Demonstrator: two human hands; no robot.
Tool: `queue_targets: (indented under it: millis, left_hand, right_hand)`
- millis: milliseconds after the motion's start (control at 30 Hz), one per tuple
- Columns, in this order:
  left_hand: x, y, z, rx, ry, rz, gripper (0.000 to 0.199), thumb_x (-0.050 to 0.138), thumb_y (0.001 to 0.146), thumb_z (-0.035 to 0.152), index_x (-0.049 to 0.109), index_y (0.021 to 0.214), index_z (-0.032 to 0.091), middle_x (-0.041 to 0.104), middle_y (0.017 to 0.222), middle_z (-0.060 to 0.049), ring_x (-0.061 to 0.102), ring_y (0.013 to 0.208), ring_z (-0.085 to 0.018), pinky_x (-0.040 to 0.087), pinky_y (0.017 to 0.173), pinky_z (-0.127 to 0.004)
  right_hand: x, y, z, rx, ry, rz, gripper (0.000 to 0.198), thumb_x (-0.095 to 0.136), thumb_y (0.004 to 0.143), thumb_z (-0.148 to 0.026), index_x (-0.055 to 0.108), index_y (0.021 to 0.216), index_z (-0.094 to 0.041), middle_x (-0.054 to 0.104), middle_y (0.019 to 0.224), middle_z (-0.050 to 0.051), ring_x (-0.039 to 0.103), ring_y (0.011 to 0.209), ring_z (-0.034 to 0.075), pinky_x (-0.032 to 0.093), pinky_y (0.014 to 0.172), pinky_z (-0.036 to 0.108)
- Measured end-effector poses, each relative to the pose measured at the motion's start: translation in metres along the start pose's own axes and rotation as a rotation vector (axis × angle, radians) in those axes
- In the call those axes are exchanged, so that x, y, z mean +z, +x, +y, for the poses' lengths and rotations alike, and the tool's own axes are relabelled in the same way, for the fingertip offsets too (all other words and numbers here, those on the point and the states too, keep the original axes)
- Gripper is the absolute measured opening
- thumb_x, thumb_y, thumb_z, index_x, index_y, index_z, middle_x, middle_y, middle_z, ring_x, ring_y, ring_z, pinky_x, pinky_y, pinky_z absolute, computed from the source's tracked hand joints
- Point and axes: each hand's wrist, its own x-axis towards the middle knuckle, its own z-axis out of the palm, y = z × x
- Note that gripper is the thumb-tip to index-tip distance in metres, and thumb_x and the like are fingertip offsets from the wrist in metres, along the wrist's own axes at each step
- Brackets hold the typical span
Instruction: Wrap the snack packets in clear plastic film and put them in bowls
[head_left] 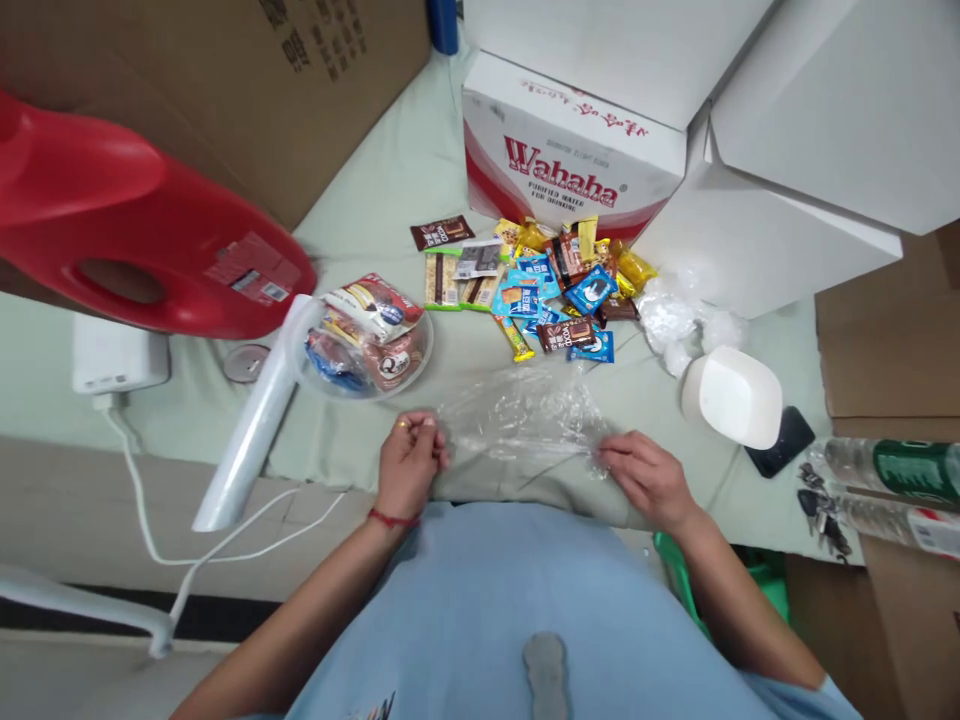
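A clear plastic bag (525, 415) is stretched flat between my two hands, just above the near edge of the cloth-covered table. My left hand (411, 458) pinches its left end between thumb and fingers. At the opposite end, my right hand (649, 475) grips a corner the same way. Beyond the bag lies a heap of small wrapped snacks (525, 295) in blue, brown, yellow and green packaging. Left of it, a round clear bowl (424, 355) holds several larger snack packs (375, 310).
A roll of plastic bags (251, 430), a red jug (150, 220) and a white charger (120, 352) are at left. Crumpled plastic (675, 320), a white container (733, 395), a phone (781, 442), keys (823, 515) and bottles (892, 465) lie right. A Wahaha carton (570, 160) stands behind.
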Motion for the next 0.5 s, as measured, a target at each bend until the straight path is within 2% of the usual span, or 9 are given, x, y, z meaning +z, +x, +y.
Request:
queue_targets:
  millis: [100,167,200,267,333,367,433,500]
  left_hand:
    - [-0.033,-0.015,0.003,-0.077,0.274,-0.22,0.051,0.072,0.079,0.062,0.062,0.11,0.022,0.069,0.079,0.002,0.052,0.042,-0.012,0.041,0.044,-0.027]
    - [-0.055,-0.021,0.014,-0.012,0.514,-0.281,0.054,0.07,0.08,0.065,0.068,0.114,0.023,0.074,0.087,-0.002,0.054,0.045,-0.014,0.044,0.048,-0.031]
    - [-0.063,-0.023,0.022,0.057,0.642,-0.278,0.051,0.068,0.081,0.066,0.071,0.11,0.024,0.075,0.088,-0.003,0.055,0.047,-0.016,0.045,0.051,-0.033]
    - [-0.068,-0.025,0.04,0.239,0.85,-0.207,0.046,0.062,0.084,0.068,0.074,0.098,0.026,0.076,0.094,-0.006,0.057,0.051,-0.018,0.045,0.056,-0.036]
    - [-0.055,-0.021,0.058,0.437,0.927,-0.112,0.045,0.056,0.09,0.067,0.074,0.095,0.026,0.075,0.101,-0.008,0.06,0.06,-0.021,0.046,0.064,-0.039]
    - [-0.041,-0.016,0.064,0.522,0.916,-0.088,0.044,0.054,0.093,0.065,0.073,0.098,0.026,0.075,0.103,-0.009,0.063,0.069,-0.024,0.048,0.071,-0.04]
    - [-0.005,-0.001,0.069,0.654,0.86,-0.124,0.042,0.051,0.096,0.061,0.073,0.095,0.025,0.073,0.1,-0.011,0.066,0.095,-0.032,0.049,0.09,-0.044]
    - [0.037,0.019,0.065,0.637,0.842,-0.168,0.04,0.051,0.095,0.057,0.072,0.089,0.023,0.072,0.098,-0.014,0.064,0.101,-0.035,0.046,0.097,-0.048]
  right_hand:
    - [-0.004,-0.033,0.007,0.114,0.006,-0.2,0.028,0.06,0.1,-0.026,0.082,0.117,-0.034,0.077,0.128,0.009,0.074,0.101,0.026,0.062,0.083,0.043]
    - [-0.013,-0.044,0.01,0.213,0.044,-0.234,0.029,0.06,0.101,-0.029,0.079,0.122,-0.033,0.07,0.143,0.01,0.072,0.117,0.028,0.061,0.089,0.043]
    - [-0.019,-0.045,0.012,0.27,0.055,-0.164,0.028,0.058,0.102,-0.031,0.079,0.12,-0.032,0.07,0.142,0.01,0.071,0.118,0.028,0.061,0.09,0.042]
    - [-0.029,-0.038,0.018,0.408,0.022,0.079,0.026,0.055,0.104,-0.04,0.079,0.112,-0.03,0.076,0.124,0.009,0.073,0.105,0.027,0.058,0.087,0.041]
    - [-0.031,-0.019,0.027,0.522,-0.046,0.253,0.032,0.055,0.104,-0.051,0.078,0.103,-0.028,0.078,0.104,0.008,0.071,0.093,0.027,0.055,0.087,0.041]
    - [-0.028,-0.007,0.032,0.544,-0.068,0.274,0.036,0.055,0.103,-0.056,0.078,0.101,-0.028,0.078,0.099,0.008,0.07,0.092,0.028,0.054,0.088,0.042]
    - [-0.013,0.022,0.043,0.513,-0.075,0.213,0.043,0.053,0.102,-0.061,0.078,0.098,-0.027,0.078,0.096,0.009,0.068,0.093,0.029,0.05,0.092,0.042]
    - [0.009,0.05,0.052,0.481,-0.065,0.134,0.043,0.054,0.102,-0.06,0.079,0.097,-0.025,0.076,0.089,0.009,0.067,0.088,0.027,0.049,0.09,0.041]
